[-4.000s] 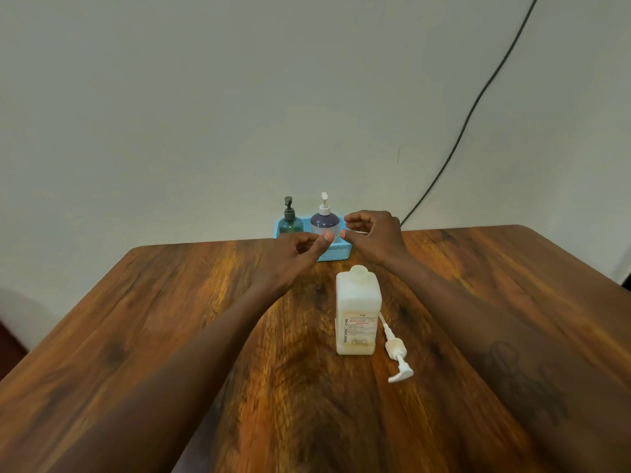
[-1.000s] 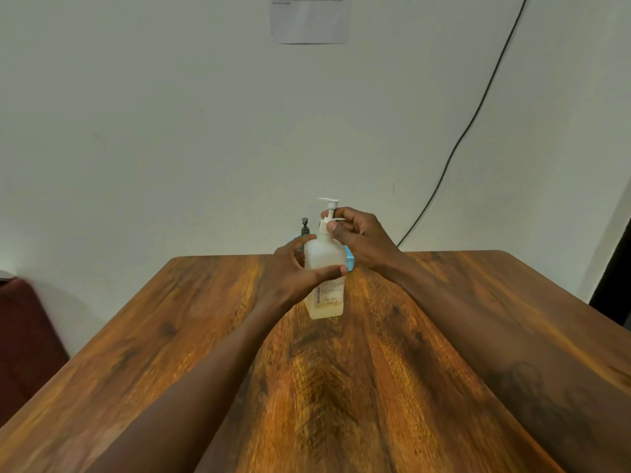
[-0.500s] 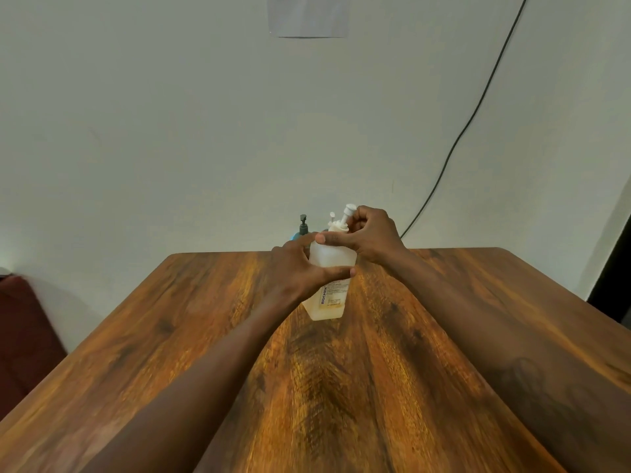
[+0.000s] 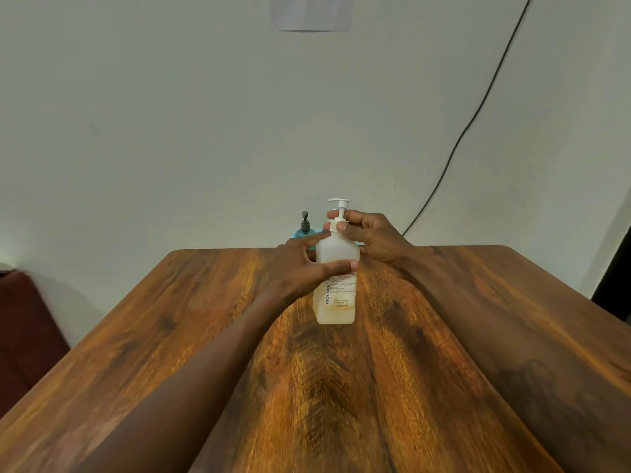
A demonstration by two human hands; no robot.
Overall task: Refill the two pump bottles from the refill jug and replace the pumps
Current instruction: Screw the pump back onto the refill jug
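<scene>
Pump (image 4: 338,213) now upright on jug (image 4: 336,285), tilted before. Right hand (image 4: 372,238) pinches its collar, left hand (image 4: 300,268) wraps jug, label BIOCHEK, near table (image 4: 205,336) far edge; green bottle (image 4: 305,228) behind.

Brown wooden table (image 4: 461,336), streaky grain, stretching to the far wall. Standing upright on it near the middle, a white jug (image 4: 336,303). Right at the far edge, a green pump bottle (image 4: 304,228), base hidden.

Wooden table (image 4: 341,387); black cable (image 4: 461,138) slanting down grey wall (image 4: 170,114); paper sheet (image 4: 309,11) above; dark red furniture (image 4: 24,319) left
</scene>
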